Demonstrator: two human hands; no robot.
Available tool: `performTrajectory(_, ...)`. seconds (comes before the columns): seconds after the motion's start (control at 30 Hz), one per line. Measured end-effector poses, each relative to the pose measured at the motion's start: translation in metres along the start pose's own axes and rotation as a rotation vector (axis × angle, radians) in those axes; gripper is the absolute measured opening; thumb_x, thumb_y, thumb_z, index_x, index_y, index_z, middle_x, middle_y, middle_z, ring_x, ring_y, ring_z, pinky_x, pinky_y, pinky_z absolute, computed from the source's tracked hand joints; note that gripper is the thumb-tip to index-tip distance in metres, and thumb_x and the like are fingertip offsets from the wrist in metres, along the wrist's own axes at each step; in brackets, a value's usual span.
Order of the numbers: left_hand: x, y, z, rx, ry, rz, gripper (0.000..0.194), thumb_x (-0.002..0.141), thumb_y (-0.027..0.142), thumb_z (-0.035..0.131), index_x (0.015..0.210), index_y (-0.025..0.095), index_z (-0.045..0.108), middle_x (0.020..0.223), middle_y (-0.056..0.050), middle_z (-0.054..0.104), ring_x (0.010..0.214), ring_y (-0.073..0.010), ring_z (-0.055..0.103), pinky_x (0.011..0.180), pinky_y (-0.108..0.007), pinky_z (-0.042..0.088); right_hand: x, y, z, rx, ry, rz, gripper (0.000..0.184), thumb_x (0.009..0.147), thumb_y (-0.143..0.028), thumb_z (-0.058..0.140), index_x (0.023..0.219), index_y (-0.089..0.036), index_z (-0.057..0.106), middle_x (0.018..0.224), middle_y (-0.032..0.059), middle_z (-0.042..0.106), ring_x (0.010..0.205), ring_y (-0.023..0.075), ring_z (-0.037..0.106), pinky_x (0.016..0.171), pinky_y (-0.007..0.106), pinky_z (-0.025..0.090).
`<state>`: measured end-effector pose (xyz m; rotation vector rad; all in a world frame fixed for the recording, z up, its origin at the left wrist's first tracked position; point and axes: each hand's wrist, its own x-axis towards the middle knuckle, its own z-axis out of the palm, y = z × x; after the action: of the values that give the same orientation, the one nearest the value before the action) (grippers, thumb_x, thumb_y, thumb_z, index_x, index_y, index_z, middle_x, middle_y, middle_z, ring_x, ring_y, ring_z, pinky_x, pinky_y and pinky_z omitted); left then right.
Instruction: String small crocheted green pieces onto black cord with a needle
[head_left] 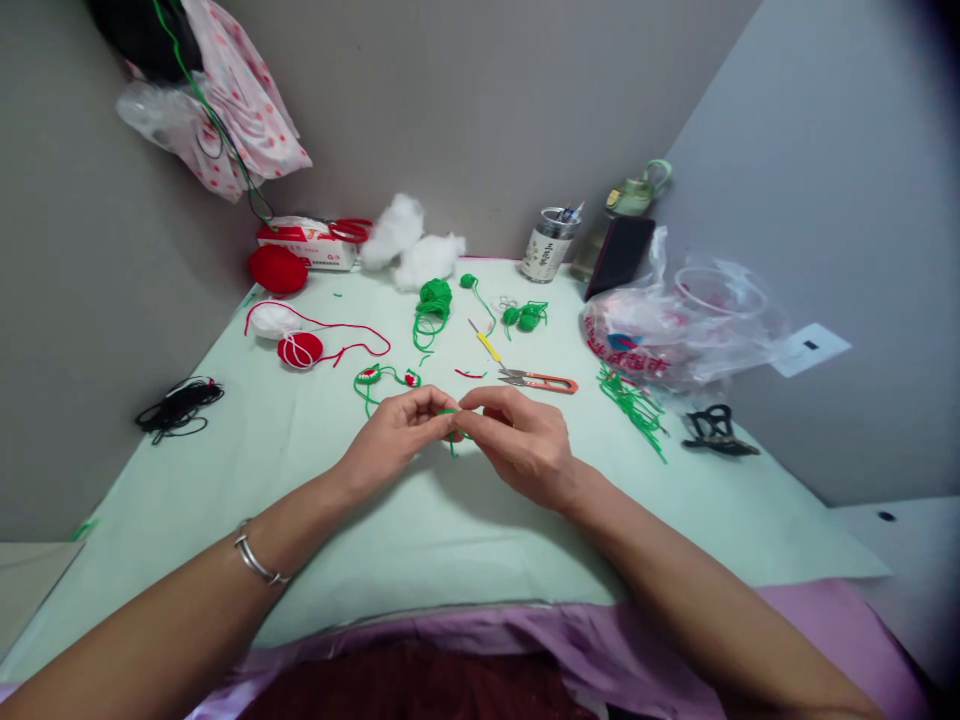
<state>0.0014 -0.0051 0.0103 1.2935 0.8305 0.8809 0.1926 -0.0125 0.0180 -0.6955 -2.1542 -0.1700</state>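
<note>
My left hand (409, 430) and my right hand (521, 435) meet over the front middle of the table, fingertips pinched together. Between them they hold green yarn (453, 448), and a short end dangles below the fingers. How the yarn is looped there is hidden by the fingers. Just behind my left hand lie two small green crocheted pieces with red and white centres (368, 376), joined to a green strand. Beyond my right hand are thread snips with orange handles (551, 383) and a crochet hook with a yellow handle (488, 346).
Red yarn balls (279, 270), a green yarn ball (435, 298) and white stuffing (427, 260) stand toward the back. Black cord (180, 408) lies at left. On the right are cut green strands (631, 408), a plastic bag (675, 330), a black claw clip (718, 432) and a pen tin (550, 245).
</note>
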Motion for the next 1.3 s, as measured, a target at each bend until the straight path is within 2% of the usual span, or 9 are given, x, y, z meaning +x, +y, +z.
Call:
performTrajectory(0.17, 0.001, -0.003, -0.001, -0.03, 0.006, -0.024, 0.015, 0.086, 0.03, 0.068, 0.088, 0.017, 0.063, 0.081, 0.001, 0.063, 0.078, -0.0144, 0.065, 0.077, -0.028, 0.049, 0.009, -0.005, -0.001, 0.265, 0.001, 0.234, 0.014, 0.094, -0.011, 0.058, 0.09, -0.019, 0.069, 0.09, 0.0066, 0.065, 0.075, 0.0126, 0.061, 0.062, 0.023, 0.048)
performTrajectory(0.3, 0.003, -0.006, -0.002, -0.029, 0.066, -0.08, 0.014, 0.083, 0.028, 0.069, 0.084, 0.016, 0.061, 0.077, 0.0, 0.064, 0.075, -0.0157, 0.067, 0.076, -0.03, 0.051, 0.013, -0.009, -0.005, 0.364, 0.044, 0.296, 0.012, 0.093, -0.012, 0.06, 0.091, -0.019, 0.07, 0.093, 0.0074, 0.065, 0.083, 0.0145, 0.062, 0.068, 0.026, 0.05)
performTrajectory(0.37, 0.003, -0.006, -0.001, -0.052, 0.06, -0.101, 0.015, 0.083, 0.029, 0.068, 0.084, 0.016, 0.061, 0.075, 0.0, 0.064, 0.074, -0.0161, 0.066, 0.075, -0.031, 0.053, 0.013, -0.006, -0.007, 0.49, 0.047, 0.45, 0.008, 0.094, -0.017, 0.061, 0.089, -0.019, 0.068, 0.091, 0.0061, 0.066, 0.076, 0.0131, 0.062, 0.064, 0.025, 0.049)
performTrajectory(0.5, 0.0, -0.004, 0.001, -0.053, -0.001, -0.095, 0.016, 0.085, 0.031, 0.068, 0.086, 0.016, 0.062, 0.078, 0.0, 0.064, 0.069, -0.0135, 0.064, 0.069, -0.028, 0.052, 0.013, 0.006, -0.007, 0.986, -0.127, 0.805, 0.017, 0.099, -0.035, 0.055, 0.092, -0.02, 0.055, 0.081, 0.0025, 0.07, 0.053, 0.0104, 0.06, 0.047, 0.023, 0.041)
performTrajectory(0.6, 0.0, -0.005, 0.001, 0.011, -0.016, -0.101, 0.017, 0.085, 0.032, 0.068, 0.088, 0.017, 0.062, 0.075, 0.002, 0.061, 0.06, -0.0101, 0.06, 0.061, -0.024, 0.05, 0.016, 0.011, -0.011, 1.182, -0.227, 0.909, 0.021, 0.099, -0.04, 0.054, 0.092, -0.02, 0.051, 0.064, -0.0015, 0.065, 0.047, 0.0102, 0.057, 0.044, 0.02, 0.036)
performTrajectory(0.7, 0.0, -0.004, 0.002, 0.062, -0.018, -0.107, 0.018, 0.082, 0.032, 0.071, 0.085, 0.017, 0.062, 0.07, 0.004, 0.056, 0.053, -0.0083, 0.055, 0.054, -0.023, 0.049, 0.02, 0.014, -0.021, 1.239, -0.073, 0.93, 0.02, 0.095, -0.035, 0.06, 0.086, -0.019, 0.053, 0.049, -0.0087, 0.046, 0.04, 0.0053, 0.036, 0.044, 0.018, 0.029)
performTrajectory(0.83, 0.0, 0.0, 0.004, 0.05, -0.03, -0.092, 0.018, 0.08, 0.032, 0.072, 0.085, 0.017, 0.064, 0.071, 0.004, 0.056, 0.054, -0.0094, 0.057, 0.055, -0.025, 0.052, 0.024, 0.02, -0.033, 1.24, 0.173, 0.952, 0.022, 0.087, -0.035, 0.069, 0.082, -0.02, 0.053, 0.052, -0.0103, 0.03, 0.045, 0.0059, 0.018, 0.044, 0.02, 0.017)
performTrajectory(1.07, -0.002, -0.003, 0.002, 0.015, -0.016, -0.059, 0.017, 0.082, 0.03, 0.072, 0.095, 0.02, 0.073, 0.085, -0.002, 0.07, 0.079, -0.0159, 0.067, 0.078, -0.03, 0.052, 0.019, 0.033, -0.038, 1.001, -0.039, 0.919, 0.022, 0.089, -0.039, 0.068, 0.091, -0.019, 0.059, 0.058, -0.0057, 0.045, 0.05, 0.0083, 0.036, 0.048, 0.022, 0.028)
performTrajectory(1.3, -0.004, -0.001, 0.002, 0.018, -0.004, 0.013, 0.015, 0.084, 0.028, 0.072, 0.096, 0.02, 0.071, 0.088, -0.001, 0.07, 0.083, -0.016, 0.065, 0.083, -0.031, 0.049, 0.015, 0.035, -0.039, 0.696, -0.287, 0.647, 0.014, 0.089, -0.03, 0.07, 0.084, -0.018, 0.074, 0.088, 0.0039, 0.065, 0.079, 0.0139, 0.057, 0.071, 0.028, 0.044)
